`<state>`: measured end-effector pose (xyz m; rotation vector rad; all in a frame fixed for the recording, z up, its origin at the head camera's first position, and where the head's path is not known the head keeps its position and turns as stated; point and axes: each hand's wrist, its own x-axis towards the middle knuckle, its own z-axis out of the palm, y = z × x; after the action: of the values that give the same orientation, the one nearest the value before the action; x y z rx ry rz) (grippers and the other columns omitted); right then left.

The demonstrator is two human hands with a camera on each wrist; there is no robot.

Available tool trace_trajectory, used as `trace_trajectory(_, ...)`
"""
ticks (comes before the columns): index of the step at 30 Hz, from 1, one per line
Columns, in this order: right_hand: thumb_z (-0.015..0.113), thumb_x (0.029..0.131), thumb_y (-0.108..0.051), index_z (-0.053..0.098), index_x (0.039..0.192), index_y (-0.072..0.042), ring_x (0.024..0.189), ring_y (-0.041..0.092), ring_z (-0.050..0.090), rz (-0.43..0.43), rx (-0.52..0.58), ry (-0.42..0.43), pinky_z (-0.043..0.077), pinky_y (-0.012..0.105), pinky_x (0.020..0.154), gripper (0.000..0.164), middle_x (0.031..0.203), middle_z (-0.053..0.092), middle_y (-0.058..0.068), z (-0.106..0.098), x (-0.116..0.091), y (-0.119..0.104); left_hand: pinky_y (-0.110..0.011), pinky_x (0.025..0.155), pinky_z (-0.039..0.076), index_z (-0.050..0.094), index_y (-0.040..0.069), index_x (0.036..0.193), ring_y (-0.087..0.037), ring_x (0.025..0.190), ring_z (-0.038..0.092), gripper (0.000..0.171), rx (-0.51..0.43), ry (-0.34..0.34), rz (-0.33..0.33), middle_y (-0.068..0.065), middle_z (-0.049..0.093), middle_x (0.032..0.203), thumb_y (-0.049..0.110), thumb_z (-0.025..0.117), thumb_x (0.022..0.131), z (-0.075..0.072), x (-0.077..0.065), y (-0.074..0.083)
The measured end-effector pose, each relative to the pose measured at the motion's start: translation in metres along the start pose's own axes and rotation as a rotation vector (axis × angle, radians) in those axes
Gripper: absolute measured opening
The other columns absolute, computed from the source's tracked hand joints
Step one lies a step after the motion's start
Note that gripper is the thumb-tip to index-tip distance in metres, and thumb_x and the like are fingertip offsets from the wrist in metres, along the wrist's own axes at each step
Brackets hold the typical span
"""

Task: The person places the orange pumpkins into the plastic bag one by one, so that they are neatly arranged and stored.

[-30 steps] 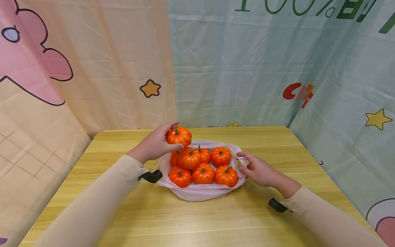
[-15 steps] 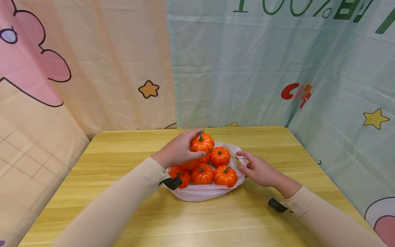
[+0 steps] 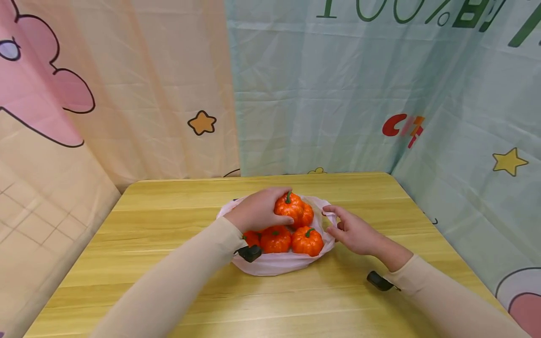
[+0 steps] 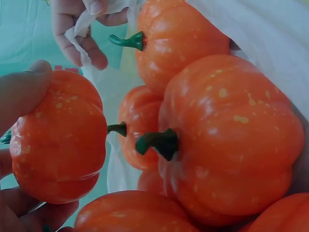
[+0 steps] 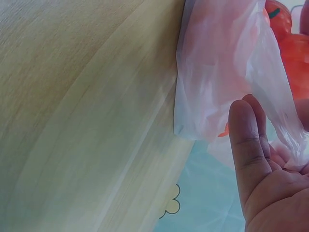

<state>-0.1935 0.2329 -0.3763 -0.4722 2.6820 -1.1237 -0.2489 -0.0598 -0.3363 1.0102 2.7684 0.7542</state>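
My left hand (image 3: 258, 210) grips a small orange pumpkin (image 3: 288, 209) with a green stem, thumb on one side and fingers on the other. It is held over the right half of a white plastic bag (image 3: 274, 268), in front of another pumpkin (image 3: 307, 216). Inside the open bag sit several more pumpkins (image 4: 236, 135); the hand and sleeve hide some of them in the head view. At the bag's right side my right hand (image 3: 357, 232) holds its rim, the thin film (image 5: 275, 82) running between thumb and fingers.
The bag stands on a light wooden table (image 3: 169, 202). Printed cloth curtains (image 3: 287, 108) hang behind and at both sides. A black wrist camera (image 3: 249, 253) sits under the left cuff, close above the bag's front edge.
My left hand has carried its pumpkin from the bag's back left side rightward and down over the bag. The right hand keeps its place at the rim.
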Motion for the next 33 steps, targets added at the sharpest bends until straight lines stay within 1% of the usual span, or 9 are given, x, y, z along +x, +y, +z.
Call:
trace_trajectory(6,0.062,0.106,-0.014,0.038,0.156,-0.005,0.059,0.017,0.043,0.003,0.003,0.003,0.042,0.025,0.051,0.056,0.067,0.050,0.003,0.000,-0.001,0.000,-0.043,0.118,0.047,0.043,0.017,0.161,-0.025,0.136,0.058,0.084,0.023,-0.047,-0.040,-0.003,0.057,0.153,0.045,0.081,0.091,0.010,0.004,-0.002)
trace_trajectory(11,0.062,0.106,-0.012,0.038,0.155,-0.004,0.058,0.016,0.044,-0.019,0.014,0.017,0.043,0.025,0.051,0.056,0.067,0.049,0.003,0.000,-0.001,0.001,-0.043,0.116,0.049,0.045,0.019,0.160,-0.024,0.133,0.060,0.083,0.067,-0.049,-0.048,-0.001,0.060,0.150,0.047,0.081,0.090,0.014,0.004,-0.002)
trace_trajectory(17,0.062,0.105,-0.010,0.038,0.155,-0.003,0.060,0.016,0.045,-0.018,0.017,0.029,0.044,0.024,0.052,0.056,0.069,0.050,0.004,0.000,-0.001,0.001,-0.043,0.114,0.050,0.045,0.021,0.159,-0.023,0.131,0.061,0.083,0.115,-0.050,-0.056,0.002,0.061,0.149,0.050,0.080,0.089,0.018,0.005,-0.003)
trace_trajectory(26,0.062,0.105,-0.009,0.038,0.155,-0.003,0.062,0.018,0.046,-0.015,0.014,0.034,0.045,0.025,0.053,0.056,0.072,0.052,0.005,0.000,-0.002,0.001,-0.042,0.111,0.052,0.047,0.023,0.158,-0.022,0.126,0.063,0.082,0.133,-0.045,-0.072,0.003,0.064,0.145,0.052,0.081,0.089,0.021,0.006,-0.003)
trace_trajectory(33,0.062,0.105,-0.009,0.038,0.154,-0.004,0.061,0.017,0.044,-0.012,0.018,0.040,0.045,0.025,0.053,0.055,0.071,0.050,0.005,0.000,-0.002,0.002,-0.044,0.116,0.049,0.044,0.022,0.161,-0.024,0.133,0.061,0.086,0.153,-0.057,-0.094,0.002,0.061,0.151,0.056,0.079,0.090,0.020,0.006,-0.001)
